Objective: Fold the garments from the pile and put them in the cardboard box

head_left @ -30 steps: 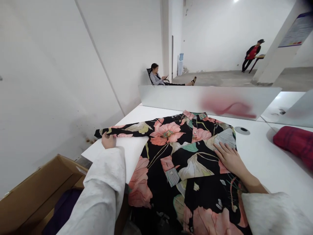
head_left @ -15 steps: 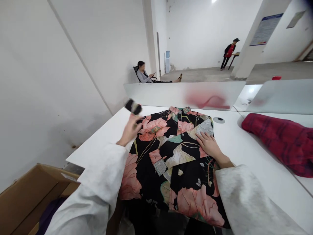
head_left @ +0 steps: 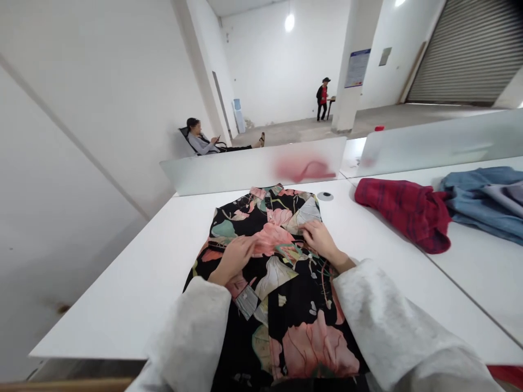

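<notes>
A black floral shirt [head_left: 278, 277] lies front up on the white table, its collar at the far end. Both sleeves are folded inward across the body. On the left-hand sleeve rests my left hand [head_left: 237, 256], its fingers stretched out and fairly flat against the fabric. My right hand [head_left: 321, 239] is at the other side of the chest with its fingers curled in, pinching the cloth near the end of that sleeve. A striped cuff [head_left: 247, 301] of the other sleeve shows below my left hand.
On the right of the white table [head_left: 118, 294] lie a red plaid garment [head_left: 402, 212] and blue denim clothing [head_left: 482, 196]. A frosted divider [head_left: 245, 167] runs along the back edge. Beyond it, one person [head_left: 200, 139] sits and another person [head_left: 322, 99] stands.
My left hand has brought the sleeve it held up inward across the shirt and come down on it. My right hand's fingers have curled in. The view has turned right.
</notes>
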The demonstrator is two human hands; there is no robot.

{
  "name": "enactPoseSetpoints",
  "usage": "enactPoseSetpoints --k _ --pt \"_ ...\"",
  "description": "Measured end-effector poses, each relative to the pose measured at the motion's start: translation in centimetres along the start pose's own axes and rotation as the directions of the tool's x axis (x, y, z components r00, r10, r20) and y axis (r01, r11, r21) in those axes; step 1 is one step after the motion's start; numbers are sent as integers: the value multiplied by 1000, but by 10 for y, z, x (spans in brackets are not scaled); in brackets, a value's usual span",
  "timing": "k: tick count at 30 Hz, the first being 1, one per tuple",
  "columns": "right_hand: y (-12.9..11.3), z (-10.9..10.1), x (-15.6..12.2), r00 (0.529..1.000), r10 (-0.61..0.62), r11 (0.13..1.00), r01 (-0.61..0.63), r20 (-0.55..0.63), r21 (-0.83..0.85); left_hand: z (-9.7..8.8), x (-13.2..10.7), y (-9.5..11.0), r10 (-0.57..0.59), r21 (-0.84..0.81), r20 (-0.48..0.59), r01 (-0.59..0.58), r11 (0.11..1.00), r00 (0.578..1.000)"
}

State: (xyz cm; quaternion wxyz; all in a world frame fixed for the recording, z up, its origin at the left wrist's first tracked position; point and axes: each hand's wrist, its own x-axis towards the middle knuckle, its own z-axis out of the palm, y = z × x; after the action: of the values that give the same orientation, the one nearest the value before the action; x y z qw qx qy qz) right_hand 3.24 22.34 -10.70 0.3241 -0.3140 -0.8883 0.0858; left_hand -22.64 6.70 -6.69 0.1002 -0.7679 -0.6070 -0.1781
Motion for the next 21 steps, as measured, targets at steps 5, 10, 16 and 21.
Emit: enactPoseSetpoints --k 5,10,16,21 --pt "-11 -7 1 969 71 977 -115 236 178 17 -18 -49 -198 134 -58 204 970 979" --pt "-6 -6 4 940 -65 972 -16 335 233 29 -37 -74 -322 373 170 242 896 931" --pt "6 -3 1 927 -48 922 -102 371 374 35 -38 -78 -400 382 140 323 866 906" --pt "5 -16 -1 913 71 745 -316 402 587 34 -39 -76 -383 392 160 298 870 910"
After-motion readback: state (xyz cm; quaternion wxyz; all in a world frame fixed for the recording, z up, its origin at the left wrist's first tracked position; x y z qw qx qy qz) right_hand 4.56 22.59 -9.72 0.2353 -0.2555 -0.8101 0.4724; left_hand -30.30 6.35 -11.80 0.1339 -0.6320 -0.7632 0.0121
